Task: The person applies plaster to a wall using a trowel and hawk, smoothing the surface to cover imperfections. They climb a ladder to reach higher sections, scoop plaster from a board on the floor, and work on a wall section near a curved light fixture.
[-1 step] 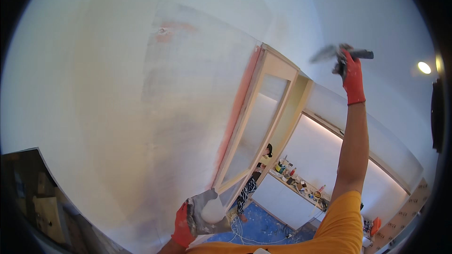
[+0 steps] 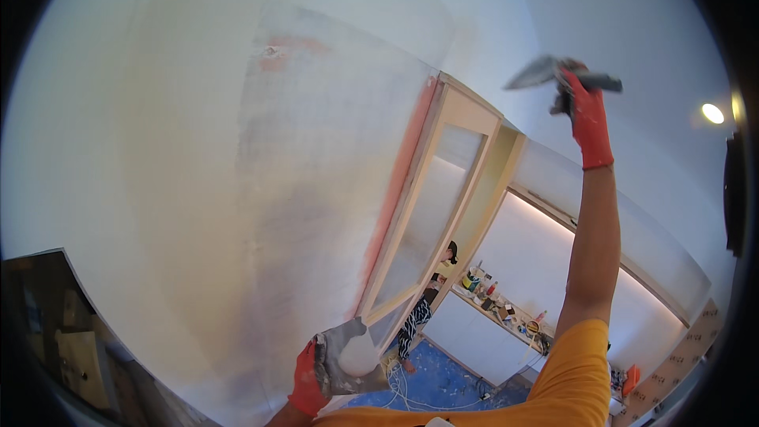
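Note:
High on the right, my right hand (image 2: pixel 587 122), in a red glove with dark palm and fingers, is closed on the dark handle of a trowel (image 2: pixel 536 73). Its grey, tapering blade points left, apart from the wall as far as I can tell. Low in the middle, my left hand (image 2: pixel 307 379), also in a red glove, grips the left edge of a flat grey filler plate (image 2: pixel 332 341). A smooth mound of white filler (image 2: pixel 358 356) sits on it. Beyond the plate rises a pale wall (image 2: pixel 316 158) with a greyish smoothed patch and reddish marks.
A wooden-framed panel (image 2: pixel 399 213) borders the patch. Behind it, a person (image 2: pixel 419 316) in patterned trousers stands near a counter (image 2: pixel 494 312) crowded with bottles and tools. Cables (image 2: pixel 403 395) lie on the blue floor covering (image 2: pixel 439 372). A round lamp (image 2: pixel 712 114) glows at the right.
My right hand and the trowel have shifted slightly left and up. My left hand and the filler plate stay where they were.

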A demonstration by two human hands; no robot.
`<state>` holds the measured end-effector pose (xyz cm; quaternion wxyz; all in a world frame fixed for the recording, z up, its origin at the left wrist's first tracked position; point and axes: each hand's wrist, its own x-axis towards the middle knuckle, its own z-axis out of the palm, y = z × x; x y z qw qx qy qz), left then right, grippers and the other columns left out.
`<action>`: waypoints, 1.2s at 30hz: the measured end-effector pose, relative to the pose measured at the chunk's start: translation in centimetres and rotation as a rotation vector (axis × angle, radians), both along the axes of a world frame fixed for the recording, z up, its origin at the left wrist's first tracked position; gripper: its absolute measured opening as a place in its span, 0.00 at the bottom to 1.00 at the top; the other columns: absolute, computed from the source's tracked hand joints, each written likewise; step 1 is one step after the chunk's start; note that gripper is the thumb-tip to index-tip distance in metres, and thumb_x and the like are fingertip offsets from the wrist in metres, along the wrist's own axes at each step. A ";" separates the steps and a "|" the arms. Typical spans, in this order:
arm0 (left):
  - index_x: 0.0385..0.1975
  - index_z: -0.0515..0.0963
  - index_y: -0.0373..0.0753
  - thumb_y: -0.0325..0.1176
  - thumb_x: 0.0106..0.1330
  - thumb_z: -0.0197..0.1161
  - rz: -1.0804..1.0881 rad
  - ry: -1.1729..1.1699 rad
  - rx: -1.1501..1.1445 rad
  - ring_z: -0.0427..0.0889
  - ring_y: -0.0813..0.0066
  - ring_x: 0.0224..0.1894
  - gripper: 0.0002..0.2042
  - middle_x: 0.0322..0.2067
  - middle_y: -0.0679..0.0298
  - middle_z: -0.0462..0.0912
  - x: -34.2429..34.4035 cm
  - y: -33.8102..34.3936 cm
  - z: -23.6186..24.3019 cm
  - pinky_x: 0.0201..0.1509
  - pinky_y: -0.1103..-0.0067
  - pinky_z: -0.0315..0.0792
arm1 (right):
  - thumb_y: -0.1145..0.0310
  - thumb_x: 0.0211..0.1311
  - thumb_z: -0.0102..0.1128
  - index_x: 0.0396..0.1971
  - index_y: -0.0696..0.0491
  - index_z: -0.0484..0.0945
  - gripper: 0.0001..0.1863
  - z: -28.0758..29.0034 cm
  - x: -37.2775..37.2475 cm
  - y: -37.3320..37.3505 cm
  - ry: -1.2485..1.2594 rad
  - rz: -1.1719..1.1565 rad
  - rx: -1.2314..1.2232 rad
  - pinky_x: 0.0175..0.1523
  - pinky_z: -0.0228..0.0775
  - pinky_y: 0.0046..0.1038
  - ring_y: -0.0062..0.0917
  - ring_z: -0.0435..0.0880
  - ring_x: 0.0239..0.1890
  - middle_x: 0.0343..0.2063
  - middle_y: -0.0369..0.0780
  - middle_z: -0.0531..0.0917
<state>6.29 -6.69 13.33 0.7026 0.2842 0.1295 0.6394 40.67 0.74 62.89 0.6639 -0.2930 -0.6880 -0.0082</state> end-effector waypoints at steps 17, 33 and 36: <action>0.55 0.72 0.33 0.43 0.77 0.47 0.168 0.123 0.019 0.81 0.68 0.48 0.20 0.48 0.58 0.80 1.1 0.3 -1.7 0.51 0.72 0.77 | 0.55 0.61 0.67 0.45 0.56 0.81 0.21 6.6 -11.1 7.9 -0.730 -0.468 0.030 0.43 0.70 0.27 0.20 0.76 0.34 0.34 0.36 0.82; 0.50 0.72 0.30 0.31 0.61 0.65 0.593 0.766 0.357 0.80 0.52 0.41 0.19 0.42 0.50 0.79 1.5 1.4 -4.4 0.46 0.68 0.75 | 0.61 0.61 0.67 0.50 0.54 0.79 0.20 6.8 -16.1 6.6 -0.931 -0.475 0.017 0.40 0.71 0.27 0.23 0.75 0.30 0.33 0.38 0.82; 0.50 0.72 0.29 0.31 0.61 0.65 0.585 0.670 0.322 0.80 0.52 0.41 0.20 0.42 0.50 0.79 1.8 1.6 -4.9 0.47 0.68 0.75 | 0.58 0.60 0.67 0.53 0.53 0.79 0.24 7.1 -18.4 4.8 -0.956 -0.466 -0.017 0.41 0.72 0.29 0.25 0.76 0.30 0.33 0.40 0.82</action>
